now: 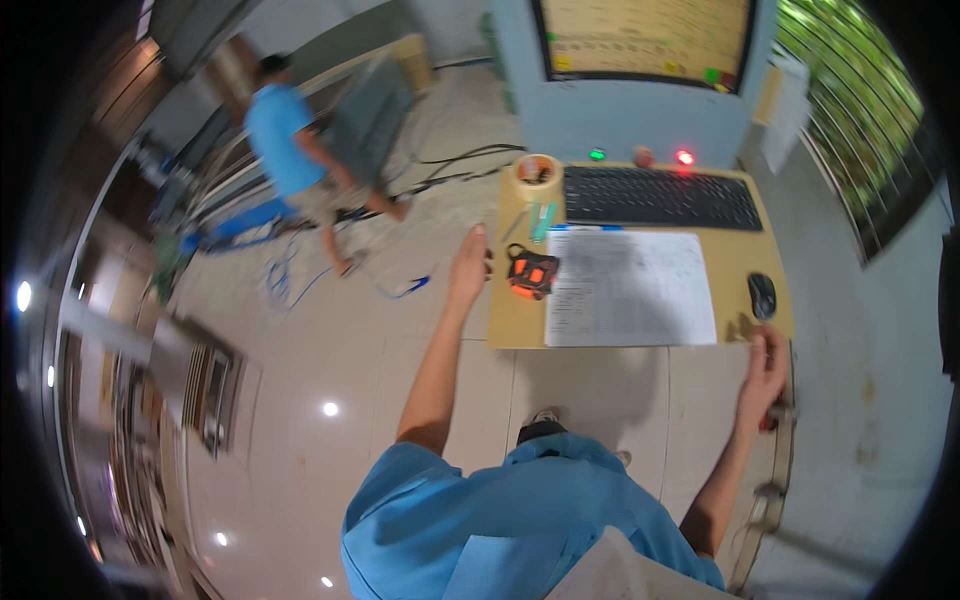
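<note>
My left hand (pixel 469 266) is raised beside the left edge of a tan desktop (pixel 640 210). Its fingers are loosely bent and apart, and nothing shows in them. By the desktop's front right corner is my right hand (pixel 766 368), slightly blurred, fingers loosely spread with no object visible in them. A black mouse (pixel 762 296) lies just beyond it. An orange and black tape measure (pixel 531 271) sits nearest my left hand, touching the left side of a printed paper sheet (pixel 632 290). A blue pen (pixel 588 228) lies along the sheet's top edge.
Behind the sheet are a black keyboard (pixel 660 197), a tape roll (pixel 538 176) and a green-handled tool (pixel 543 222). A screen (pixel 648 38) stands above green and red lights. At far left, a person in blue (pixel 283 135) walks near machinery and floor cables (pixel 445 165).
</note>
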Demonstrator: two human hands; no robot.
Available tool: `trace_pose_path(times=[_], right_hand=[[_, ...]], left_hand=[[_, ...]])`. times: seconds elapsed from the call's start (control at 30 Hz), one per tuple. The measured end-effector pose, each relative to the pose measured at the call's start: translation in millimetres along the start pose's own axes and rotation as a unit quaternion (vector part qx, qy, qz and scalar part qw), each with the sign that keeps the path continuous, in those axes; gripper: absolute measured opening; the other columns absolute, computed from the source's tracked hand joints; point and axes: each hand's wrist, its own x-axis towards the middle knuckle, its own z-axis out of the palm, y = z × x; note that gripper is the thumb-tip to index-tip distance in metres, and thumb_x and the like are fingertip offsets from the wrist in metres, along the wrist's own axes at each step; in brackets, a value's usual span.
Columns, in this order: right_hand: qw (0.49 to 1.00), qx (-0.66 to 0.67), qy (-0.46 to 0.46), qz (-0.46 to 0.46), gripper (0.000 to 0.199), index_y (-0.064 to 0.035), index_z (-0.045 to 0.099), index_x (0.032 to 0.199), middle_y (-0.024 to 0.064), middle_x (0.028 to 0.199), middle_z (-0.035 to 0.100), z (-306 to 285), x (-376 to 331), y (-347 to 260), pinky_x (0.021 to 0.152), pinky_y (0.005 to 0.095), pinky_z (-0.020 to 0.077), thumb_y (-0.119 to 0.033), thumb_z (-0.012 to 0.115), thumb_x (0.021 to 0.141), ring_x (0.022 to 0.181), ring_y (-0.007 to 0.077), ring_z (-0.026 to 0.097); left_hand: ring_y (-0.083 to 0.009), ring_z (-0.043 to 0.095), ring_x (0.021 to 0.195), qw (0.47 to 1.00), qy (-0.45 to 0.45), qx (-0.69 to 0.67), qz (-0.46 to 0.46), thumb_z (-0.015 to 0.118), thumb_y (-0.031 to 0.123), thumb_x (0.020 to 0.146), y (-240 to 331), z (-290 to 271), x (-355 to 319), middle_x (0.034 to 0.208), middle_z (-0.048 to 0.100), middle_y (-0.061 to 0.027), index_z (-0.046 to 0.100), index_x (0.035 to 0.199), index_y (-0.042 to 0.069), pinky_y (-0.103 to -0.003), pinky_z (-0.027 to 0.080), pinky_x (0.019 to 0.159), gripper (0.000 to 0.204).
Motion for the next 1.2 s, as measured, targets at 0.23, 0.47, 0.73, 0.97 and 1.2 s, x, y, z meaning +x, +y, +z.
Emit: trace_pose_path(times=[0.23, 0.47, 0.73, 0.97, 1.2], right_hand=[[0.954, -0.241, -0.019, -0.179, 0.076, 0.004, 0.043, 0.151, 0.0263, 0.153, 0.046, -6.7, 92.9, 43.1, 0.12, 0.0478, 0.0333, -0.033, 0.077, 0.094, 0.142, 0.0397, 0.045], [0.949, -0.252, -0.079, -0.172, 0.082, 0.0041, 0.043, 0.152, 0.0274, 0.152, 0.05, -1.5, 107.4, 67.3, 0.118, 0.0465, 0.0374, -0.032, 0.081, 0.089, 0.141, 0.0428, 0.047], [0.941, -0.257, -0.084, -0.205, 0.068, -0.0038, 0.049, 0.147, 0.0251, 0.145, 0.053, 1.1, 113.9, 56.5, 0.112, 0.0485, 0.043, -0.021, 0.078, 0.088, 0.131, 0.0443, 0.052], [0.937, -0.299, -0.053, -0.174, 0.056, -0.0131, 0.056, 0.143, 0.0254, 0.145, 0.054, 7.6, 105.9, 52.2, 0.108, 0.051, 0.0463, -0.02, 0.072, 0.089, 0.131, 0.0448, 0.053], [0.932, -0.317, -0.034, -0.175, 0.052, -0.0123, 0.059, 0.14, 0.0246, 0.143, 0.055, 13.3, 104.4, 56.4, 0.108, 0.0499, 0.0473, -0.02, 0.069, 0.089, 0.132, 0.0437, 0.054]], left_hand=[[-0.0267, 0.07, 0.095, 0.98, 0.198, 0.005, 0.031, 0.053, 0.046, 0.107, -23.0, 21.2, -101.7, 0.107, 0.072, -0.0186, 0.053, 0.145, 0.004, -0.039, 0.055, 0.081, 0.057], [-0.0206, 0.065, 0.101, 0.988, 0.139, -0.069, -0.006, 0.058, 0.036, 0.105, -13.0, 29.0, -163.8, 0.115, 0.069, -0.0154, 0.056, 0.144, 0.002, -0.035, 0.054, 0.084, 0.052], [-0.0386, 0.063, 0.124, 0.982, 0.154, -0.001, 0.109, 0.065, 0.022, 0.097, -28.0, 38.1, -129.8, 0.13, 0.069, -0.0229, 0.065, 0.131, -0.001, -0.042, 0.048, 0.104, 0.041], [-0.047, 0.058, 0.128, 0.958, 0.172, 0.113, 0.198, 0.057, 0.018, 0.099, -4.0, 42.0, -107.0, 0.135, 0.065, -0.0272, 0.065, 0.131, -0.002, -0.048, 0.046, 0.106, 0.039], [-0.0461, 0.06, 0.125, 0.966, 0.166, 0.056, 0.191, 0.058, 0.017, 0.099, 22.1, 49.0, -111.4, 0.132, 0.067, -0.027, 0.067, 0.127, -0.004, -0.047, 0.047, 0.105, 0.037]])
